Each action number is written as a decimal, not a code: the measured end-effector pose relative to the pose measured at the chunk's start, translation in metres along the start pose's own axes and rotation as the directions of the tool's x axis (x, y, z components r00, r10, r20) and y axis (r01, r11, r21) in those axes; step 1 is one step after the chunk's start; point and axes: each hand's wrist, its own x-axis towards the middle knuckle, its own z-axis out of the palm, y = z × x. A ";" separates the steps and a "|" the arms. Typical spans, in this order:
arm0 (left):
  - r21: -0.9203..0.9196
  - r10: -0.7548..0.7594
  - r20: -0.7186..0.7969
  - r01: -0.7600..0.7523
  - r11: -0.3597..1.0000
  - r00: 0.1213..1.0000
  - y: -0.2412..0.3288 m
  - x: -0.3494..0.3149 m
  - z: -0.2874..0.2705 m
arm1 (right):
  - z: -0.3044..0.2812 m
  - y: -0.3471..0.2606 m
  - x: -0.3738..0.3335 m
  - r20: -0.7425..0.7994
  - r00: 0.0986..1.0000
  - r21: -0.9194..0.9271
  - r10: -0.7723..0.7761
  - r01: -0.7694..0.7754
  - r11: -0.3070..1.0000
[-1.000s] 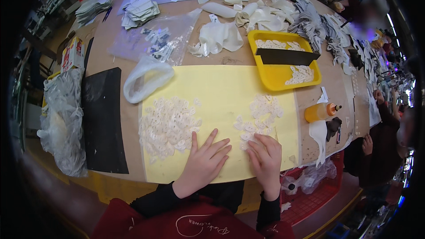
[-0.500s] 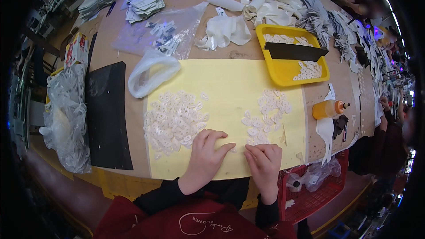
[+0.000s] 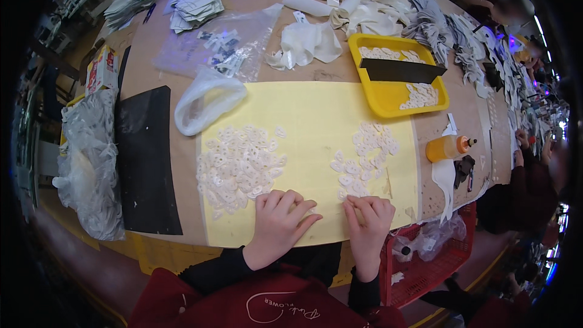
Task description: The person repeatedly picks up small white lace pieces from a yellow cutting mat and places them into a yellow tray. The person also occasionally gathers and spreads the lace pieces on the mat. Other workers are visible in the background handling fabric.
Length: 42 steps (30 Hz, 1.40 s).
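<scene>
Many small pale oval pieces with holes lie in a large pile (image 3: 240, 164) and a smaller pile (image 3: 367, 149) on a yellow sheet (image 3: 303, 127). My left hand (image 3: 278, 228) rests at the large pile's near right edge, its thumb apart from the bent forefinger. In that gap shows one pale piece (image 3: 311, 210); whether the fingers touch it is unclear. Just below the smaller pile, my right hand (image 3: 370, 228) is closed in a pinch of thumb and forefinger. Whatever sits in that pinch is mostly hidden by the fingertips.
A divided yellow tray (image 3: 382, 106) holds more pale pieces at the far right. Beside the sheet lies a bottle of orange liquid (image 3: 446, 148). A rolled plastic bag (image 3: 200, 109), a black board (image 3: 146, 164) and a red basket (image 3: 425, 279) surround the work area.
My left hand has come slightly nearer to me, its thumb lower. My right hand has shifted a little to the right. Both piles look the same.
</scene>
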 end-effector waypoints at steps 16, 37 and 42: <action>-0.222 0.162 0.017 -0.155 0.963 0.987 -0.011 0.004 0.004 | -0.003 -0.010 0.026 0.086 0.990 -0.018 -0.115 0.117 0.993; -0.109 0.049 -0.101 -0.060 0.992 0.994 -0.004 0.005 0.005 | 0.015 -0.003 0.072 0.308 0.845 0.001 -0.437 0.459 0.888; -0.155 0.010 -0.168 -0.036 0.987 0.986 -0.004 0.003 0.001 | 0.015 -0.005 0.067 0.348 0.865 -0.045 -0.361 0.400 0.915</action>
